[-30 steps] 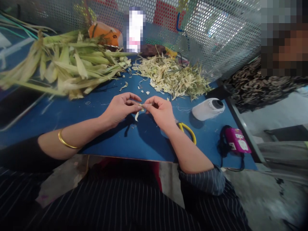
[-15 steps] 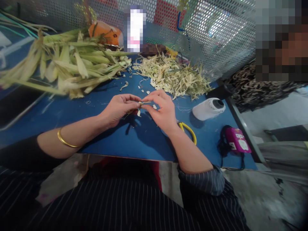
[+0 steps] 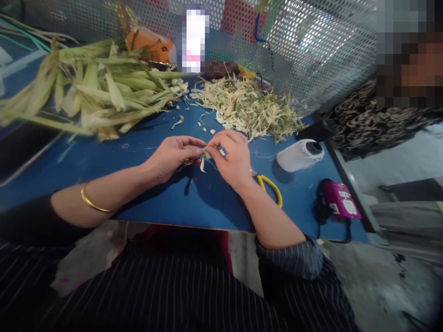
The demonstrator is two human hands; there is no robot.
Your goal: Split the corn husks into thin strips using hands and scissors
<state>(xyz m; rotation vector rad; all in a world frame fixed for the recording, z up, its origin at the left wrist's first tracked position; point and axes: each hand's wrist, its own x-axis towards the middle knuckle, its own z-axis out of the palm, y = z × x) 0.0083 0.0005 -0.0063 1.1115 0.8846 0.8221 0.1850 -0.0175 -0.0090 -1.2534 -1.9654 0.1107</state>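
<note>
A small pale piece of corn husk (image 3: 203, 163) is pinched between my two hands above the blue table, one end hanging down. My left hand (image 3: 175, 156) grips it with thumb and fingertips. From the other side, my right hand (image 3: 230, 154) has its thumb and forefinger closed on the same piece, partly hiding it. Behind my right hand lies a heap of thin husk strips (image 3: 245, 108). Long whole corn husks (image 3: 104, 92) are piled at the back left. Yellow-handled scissors (image 3: 272, 189) lie beside my right wrist, the blades mostly hidden.
A white thread cone (image 3: 299, 156) lies tilted on the blue table (image 3: 152, 210), loose threads beside it. A purple box (image 3: 342, 199) with a black cord is near the right edge. An orange packet (image 3: 150, 46) and a perforated metal panel (image 3: 235, 41) stand behind.
My right thumb and fingers have moved slightly left and curled closer to my left fingertips. The hanging piece of husk has shifted a little right and down.
</note>
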